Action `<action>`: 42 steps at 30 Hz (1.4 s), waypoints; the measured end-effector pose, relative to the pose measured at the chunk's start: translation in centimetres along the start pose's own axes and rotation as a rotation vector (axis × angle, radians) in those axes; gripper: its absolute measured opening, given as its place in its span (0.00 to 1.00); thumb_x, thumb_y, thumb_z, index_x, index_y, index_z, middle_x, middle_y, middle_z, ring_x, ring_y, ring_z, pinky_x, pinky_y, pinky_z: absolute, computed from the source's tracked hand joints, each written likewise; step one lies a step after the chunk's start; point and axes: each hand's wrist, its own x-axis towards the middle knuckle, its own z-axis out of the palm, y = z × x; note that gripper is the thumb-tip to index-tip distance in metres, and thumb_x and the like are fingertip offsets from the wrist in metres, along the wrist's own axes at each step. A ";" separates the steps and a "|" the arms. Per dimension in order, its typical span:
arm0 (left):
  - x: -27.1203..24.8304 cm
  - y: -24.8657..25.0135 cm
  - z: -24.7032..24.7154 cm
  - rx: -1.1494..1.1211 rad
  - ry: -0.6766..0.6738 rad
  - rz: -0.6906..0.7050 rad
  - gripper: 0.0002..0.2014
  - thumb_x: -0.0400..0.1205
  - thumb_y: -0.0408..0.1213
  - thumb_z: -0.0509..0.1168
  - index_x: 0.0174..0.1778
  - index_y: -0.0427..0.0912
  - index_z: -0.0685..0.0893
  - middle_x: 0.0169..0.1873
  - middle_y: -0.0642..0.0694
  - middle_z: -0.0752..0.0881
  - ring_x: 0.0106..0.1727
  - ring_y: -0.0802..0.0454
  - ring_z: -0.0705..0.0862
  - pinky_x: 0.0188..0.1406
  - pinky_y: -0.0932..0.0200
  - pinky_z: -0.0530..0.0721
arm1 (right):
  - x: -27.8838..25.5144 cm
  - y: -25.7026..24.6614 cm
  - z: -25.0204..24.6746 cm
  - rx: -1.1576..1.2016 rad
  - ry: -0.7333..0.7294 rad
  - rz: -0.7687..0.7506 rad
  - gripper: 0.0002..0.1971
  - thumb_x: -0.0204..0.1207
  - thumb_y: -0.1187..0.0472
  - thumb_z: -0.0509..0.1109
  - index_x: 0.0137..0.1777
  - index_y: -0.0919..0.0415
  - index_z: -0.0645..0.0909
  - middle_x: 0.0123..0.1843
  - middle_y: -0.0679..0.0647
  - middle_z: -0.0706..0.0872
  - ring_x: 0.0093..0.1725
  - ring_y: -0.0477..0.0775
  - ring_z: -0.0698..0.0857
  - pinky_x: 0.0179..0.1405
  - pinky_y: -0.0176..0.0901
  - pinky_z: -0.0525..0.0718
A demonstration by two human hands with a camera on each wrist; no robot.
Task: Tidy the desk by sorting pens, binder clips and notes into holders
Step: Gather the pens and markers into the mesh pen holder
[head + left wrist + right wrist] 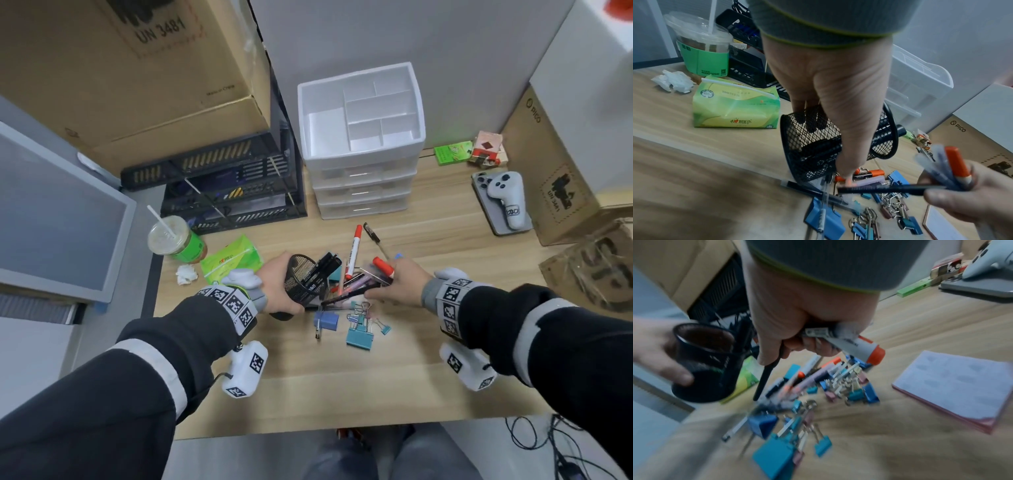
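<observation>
Left hand (279, 279) grips the tilted black mesh pen cup (303, 277), mouth toward the right hand (400, 284), which clutches a bundle of pens (371, 277). Binder clips (358, 325) lie just below both hands; bare desk (342, 387) runs from there to the near edge

Black mesh holder (301, 279) tilted w/ black pens inside; more pens (352, 251), coloured binder clips (359, 329) piled on desk.

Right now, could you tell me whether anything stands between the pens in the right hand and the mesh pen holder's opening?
Nothing visible does. The left hand tilts the mesh pen holder toward the right hand, whose bundle of pens points at it. Black markers already inside partly fill the mouth.
</observation>
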 end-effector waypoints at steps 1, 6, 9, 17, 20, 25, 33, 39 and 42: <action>0.1 0.1 -0.2 0.007 0.002 -0.005 0.47 0.52 0.49 0.85 0.66 0.46 0.71 0.54 0.49 0.83 0.53 0.48 0.84 0.56 0.54 0.84 | 0.0 -0.4 -0.6 0.056 0.020 0.029 0.17 0.69 0.50 0.82 0.35 0.53 0.75 0.32 0.45 0.76 0.29 0.49 0.81 0.22 0.32 0.75; 0.4 1.3 -1.3 0.051 0.018 0.012 0.45 0.52 0.49 0.85 0.62 0.43 0.72 0.50 0.48 0.82 0.50 0.47 0.83 0.53 0.51 0.84 | 0.2 -2.1 -3.1 0.511 0.132 0.100 0.12 0.69 0.61 0.80 0.48 0.67 0.87 0.41 0.59 0.90 0.29 0.47 0.82 0.23 0.31 0.78; 0.4 2.1 -1.5 0.057 0.019 0.019 0.45 0.53 0.50 0.85 0.62 0.43 0.71 0.49 0.48 0.82 0.49 0.47 0.83 0.52 0.50 0.84 | 0.6 -2.4 -3.7 0.748 0.197 0.130 0.09 0.62 0.63 0.79 0.40 0.66 0.85 0.38 0.59 0.88 0.35 0.57 0.83 0.32 0.45 0.84; 0.1 2.9 -0.6 0.066 -0.021 0.052 0.43 0.52 0.50 0.84 0.59 0.44 0.72 0.48 0.48 0.82 0.48 0.47 0.83 0.50 0.48 0.85 | 1.6 -4.0 -4.2 1.094 0.467 0.272 0.14 0.71 0.52 0.78 0.31 0.57 0.81 0.24 0.48 0.85 0.23 0.50 0.78 0.35 0.48 0.80; -0.1 2.9 -0.1 0.059 -0.032 0.065 0.40 0.53 0.50 0.84 0.56 0.48 0.71 0.46 0.50 0.82 0.47 0.49 0.83 0.46 0.54 0.84 | 1.9 -6.0 -4.0 1.267 0.481 0.271 0.12 0.74 0.52 0.76 0.35 0.56 0.79 0.23 0.47 0.82 0.24 0.50 0.79 0.32 0.45 0.81; -0.5 3.8 0.1 0.053 -0.068 0.091 0.41 0.54 0.49 0.85 0.59 0.48 0.72 0.47 0.53 0.83 0.47 0.51 0.83 0.43 0.58 0.80 | 2.1 -9.9 -2.8 1.520 0.457 0.193 0.14 0.82 0.53 0.70 0.41 0.62 0.76 0.25 0.56 0.81 0.24 0.53 0.84 0.33 0.47 0.88; -0.5 5.1 -0.1 -0.003 -0.031 0.075 0.45 0.53 0.48 0.87 0.63 0.45 0.73 0.52 0.51 0.84 0.51 0.50 0.84 0.53 0.53 0.85 | 1.4 -11.3 1.6 1.172 0.373 0.067 0.16 0.73 0.52 0.76 0.28 0.60 0.82 0.26 0.55 0.86 0.32 0.55 0.85 0.50 0.57 0.88; -0.8 4.6 -0.2 -0.093 -0.011 0.097 0.59 0.52 0.46 0.87 0.80 0.49 0.65 0.60 0.52 0.85 0.59 0.51 0.85 0.62 0.56 0.83 | -0.1 -11.5 2.5 0.975 0.354 0.022 0.12 0.74 0.52 0.76 0.45 0.62 0.87 0.42 0.60 0.92 0.40 0.53 0.88 0.52 0.50 0.88; -1.1 4.4 -0.2 -0.088 -0.005 0.082 0.54 0.54 0.47 0.87 0.75 0.48 0.68 0.56 0.53 0.84 0.56 0.52 0.84 0.57 0.60 0.82 | -0.9 -11.7 2.1 1.019 0.336 -0.027 0.06 0.75 0.56 0.74 0.45 0.58 0.84 0.44 0.60 0.91 0.37 0.50 0.85 0.44 0.44 0.86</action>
